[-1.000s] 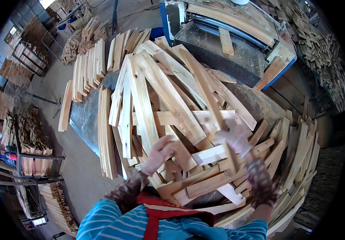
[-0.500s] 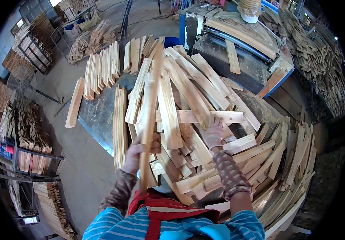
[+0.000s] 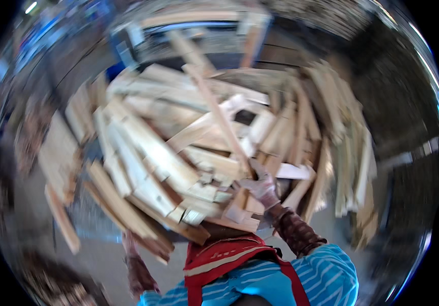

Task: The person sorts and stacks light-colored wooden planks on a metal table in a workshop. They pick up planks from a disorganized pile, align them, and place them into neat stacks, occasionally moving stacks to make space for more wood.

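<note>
Right hand (image 3: 263, 187) gripping the near end of a long, narrow, pale-brown wooden board (image 3: 217, 115) slanting ahead of it — likely stiff, light, perhaps splintery; mid-length should balance best. Left hand (image 3: 129, 244), beside flat yellowish wooden boards (image 3: 122, 201) — blurred, grip unclear.

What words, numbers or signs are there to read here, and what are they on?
None that I can read.
Red apron: small pale marks on the front, too blurred to tell if they are letters.
Plank at the right hand: no writing shows.
Machine behind the wood pile: too blurred to tell.
</note>
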`<state>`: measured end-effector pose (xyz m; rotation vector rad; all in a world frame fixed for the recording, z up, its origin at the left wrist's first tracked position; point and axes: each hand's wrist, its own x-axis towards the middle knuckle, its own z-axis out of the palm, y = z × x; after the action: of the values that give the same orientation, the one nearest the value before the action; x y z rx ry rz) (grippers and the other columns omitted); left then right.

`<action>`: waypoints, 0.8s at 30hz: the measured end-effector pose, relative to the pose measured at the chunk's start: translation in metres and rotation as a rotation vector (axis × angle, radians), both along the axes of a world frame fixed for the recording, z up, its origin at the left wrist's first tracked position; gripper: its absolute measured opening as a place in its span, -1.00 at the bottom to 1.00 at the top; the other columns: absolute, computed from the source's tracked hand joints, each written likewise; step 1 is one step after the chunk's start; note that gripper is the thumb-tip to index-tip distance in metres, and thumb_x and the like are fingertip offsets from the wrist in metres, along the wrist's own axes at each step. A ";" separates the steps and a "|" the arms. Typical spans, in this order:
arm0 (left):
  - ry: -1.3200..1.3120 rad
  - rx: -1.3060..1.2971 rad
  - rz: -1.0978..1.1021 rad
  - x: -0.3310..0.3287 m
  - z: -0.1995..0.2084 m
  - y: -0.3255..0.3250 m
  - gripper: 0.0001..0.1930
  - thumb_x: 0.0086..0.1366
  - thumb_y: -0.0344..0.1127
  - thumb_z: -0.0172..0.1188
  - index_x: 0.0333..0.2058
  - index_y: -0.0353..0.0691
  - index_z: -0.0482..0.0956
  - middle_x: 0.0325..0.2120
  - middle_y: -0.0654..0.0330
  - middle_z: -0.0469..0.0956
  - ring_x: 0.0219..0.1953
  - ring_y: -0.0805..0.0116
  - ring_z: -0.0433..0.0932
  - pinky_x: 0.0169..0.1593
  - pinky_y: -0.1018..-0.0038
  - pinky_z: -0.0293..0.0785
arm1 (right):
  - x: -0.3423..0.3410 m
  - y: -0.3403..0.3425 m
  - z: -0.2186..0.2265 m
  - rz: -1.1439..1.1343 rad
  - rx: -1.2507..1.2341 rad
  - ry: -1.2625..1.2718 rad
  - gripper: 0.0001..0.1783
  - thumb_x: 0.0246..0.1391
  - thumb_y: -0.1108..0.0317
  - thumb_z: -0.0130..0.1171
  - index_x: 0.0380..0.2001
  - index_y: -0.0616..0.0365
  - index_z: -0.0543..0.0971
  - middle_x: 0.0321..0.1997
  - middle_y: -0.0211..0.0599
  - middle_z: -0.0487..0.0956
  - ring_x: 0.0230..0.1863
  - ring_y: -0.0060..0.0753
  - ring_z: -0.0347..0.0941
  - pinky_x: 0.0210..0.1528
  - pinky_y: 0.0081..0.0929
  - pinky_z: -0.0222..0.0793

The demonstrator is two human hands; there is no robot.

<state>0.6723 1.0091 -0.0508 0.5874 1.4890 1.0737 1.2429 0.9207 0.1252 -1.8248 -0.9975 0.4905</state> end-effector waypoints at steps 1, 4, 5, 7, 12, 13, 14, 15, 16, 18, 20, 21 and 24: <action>0.018 -0.091 -0.052 0.009 0.006 0.006 -0.66 0.43 -0.14 0.13 0.03 -0.23 0.48 -0.28 0.26 0.52 -0.27 0.39 0.51 -0.18 0.42 0.51 | 0.002 -0.012 0.009 -0.097 -0.093 -0.113 -0.22 -0.11 0.42 0.47 0.24 0.33 0.45 0.10 -0.20 0.54 0.12 -0.35 0.48 0.16 -0.44 0.43; 0.088 0.026 -0.086 0.002 -0.013 0.011 -0.60 0.47 -0.09 0.09 0.11 -0.25 0.45 -0.20 0.17 0.59 -0.21 0.27 0.59 -0.09 0.32 0.56 | 0.024 -0.047 0.023 -0.234 0.107 0.326 -0.21 -0.08 0.50 0.40 0.30 0.33 0.41 0.14 -0.21 0.56 0.15 -0.37 0.47 0.28 -0.45 0.34; 0.422 -0.097 -0.161 0.011 0.007 0.017 -0.54 0.46 -0.10 0.10 0.19 -0.26 0.39 -0.08 0.10 0.56 -0.10 0.22 0.57 0.00 0.30 0.53 | 0.035 -0.059 0.031 -0.257 0.150 0.526 -0.20 -0.05 0.53 0.36 0.33 0.32 0.38 0.06 -0.26 0.60 0.13 -0.41 0.48 0.26 -0.52 0.33; 1.121 -0.304 -0.294 0.076 0.089 0.039 -0.40 0.45 -0.11 0.11 0.34 -0.29 0.27 0.17 -0.05 0.50 0.12 0.12 0.55 0.18 0.26 0.48 | 0.057 -0.093 0.045 -0.292 0.242 0.852 -0.32 0.05 0.50 0.25 0.29 0.31 0.40 -0.03 -0.28 0.62 0.08 -0.39 0.54 0.19 -0.48 0.45; 0.626 0.490 -0.231 0.185 0.094 0.110 -0.18 0.46 -0.11 0.14 0.47 -0.34 -0.09 0.44 -0.13 0.09 0.36 0.02 0.28 0.42 0.32 0.18 | 0.101 -0.132 0.044 -0.186 0.528 1.318 -0.30 0.05 0.19 0.28 0.23 0.28 0.39 0.05 -0.11 0.59 0.04 -0.19 0.59 0.16 -0.20 0.56; 0.443 0.490 -0.243 0.215 0.091 0.129 -0.14 0.44 -0.08 0.17 0.47 -0.36 -0.12 0.43 -0.17 0.09 0.37 -0.01 0.25 0.43 0.30 0.16 | 0.108 -0.134 0.044 -0.167 0.564 1.305 -0.24 0.06 0.10 0.27 0.25 0.30 0.35 0.10 -0.06 0.57 0.05 -0.17 0.59 0.20 -0.18 0.53; 0.470 0.430 -0.272 0.251 0.103 0.139 -0.07 0.40 -0.01 0.19 0.47 -0.37 -0.14 0.43 -0.19 0.09 0.39 -0.06 0.23 0.43 0.28 0.15 | 0.114 -0.137 0.044 -0.155 0.598 1.339 -0.25 0.08 0.09 0.26 0.25 0.31 0.36 0.10 -0.05 0.57 0.06 -0.15 0.58 0.22 -0.15 0.51; 0.498 0.370 -0.302 0.287 0.117 0.149 -0.01 0.35 0.07 0.22 0.47 -0.37 -0.15 0.43 -0.21 0.08 0.40 -0.10 0.21 0.44 0.25 0.13 | 0.119 -0.141 0.046 -0.143 0.636 1.370 -0.26 0.10 0.07 0.24 0.24 0.32 0.37 0.10 -0.04 0.57 0.07 -0.12 0.58 0.25 -0.12 0.49; 0.732 0.250 -0.343 0.324 0.137 0.147 0.08 0.29 0.19 0.24 0.48 -0.36 -0.16 0.43 -0.22 0.07 0.41 -0.17 0.19 0.45 0.22 0.11 | 0.126 -0.148 0.044 -0.140 0.674 1.398 -0.27 0.13 0.06 0.23 0.24 0.33 0.38 0.11 -0.04 0.57 0.08 -0.10 0.57 0.27 -0.09 0.47; 1.150 0.072 -0.264 0.340 0.127 0.168 0.22 0.09 0.36 0.33 0.48 -0.26 -0.11 0.33 -0.27 0.24 0.31 -0.25 0.30 0.33 0.04 0.26 | 0.144 -0.155 0.042 -0.161 0.672 1.394 -0.22 0.08 0.06 0.27 0.24 0.37 0.35 0.12 0.00 0.56 0.11 -0.09 0.56 0.30 -0.10 0.45; 1.102 0.054 -0.308 0.376 0.152 0.156 0.20 0.00 0.30 0.41 0.43 -0.28 0.00 0.27 -0.27 0.30 0.25 -0.24 0.35 0.27 0.00 0.31 | 0.162 -0.177 0.038 -0.181 0.708 1.456 -0.22 0.08 0.08 0.28 0.24 0.39 0.35 0.12 0.01 0.56 0.11 -0.09 0.56 0.29 -0.11 0.45; 1.115 0.052 -0.288 0.387 0.164 0.150 0.18 -0.05 0.24 0.47 0.39 -0.31 0.07 0.25 -0.26 0.33 0.22 -0.22 0.38 0.24 -0.01 0.34 | 0.171 -0.187 0.039 -0.187 0.737 1.452 -0.22 0.08 0.07 0.27 0.24 0.39 0.35 0.12 0.02 0.55 0.11 -0.08 0.56 0.29 -0.12 0.46; 0.881 0.156 -0.241 0.365 0.144 0.172 0.15 -0.11 0.03 0.54 0.36 -0.36 0.11 0.21 -0.21 0.36 0.16 -0.14 0.43 0.19 0.02 0.41 | 0.198 -0.206 0.041 -0.139 0.803 1.448 -0.21 0.09 0.05 0.24 0.24 0.40 0.34 0.13 0.06 0.55 0.10 -0.06 0.56 0.28 -0.13 0.47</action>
<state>1.0373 1.1808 0.0932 1.4379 2.0065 0.7639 1.4410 0.7142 0.1666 -0.4780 0.0179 0.9243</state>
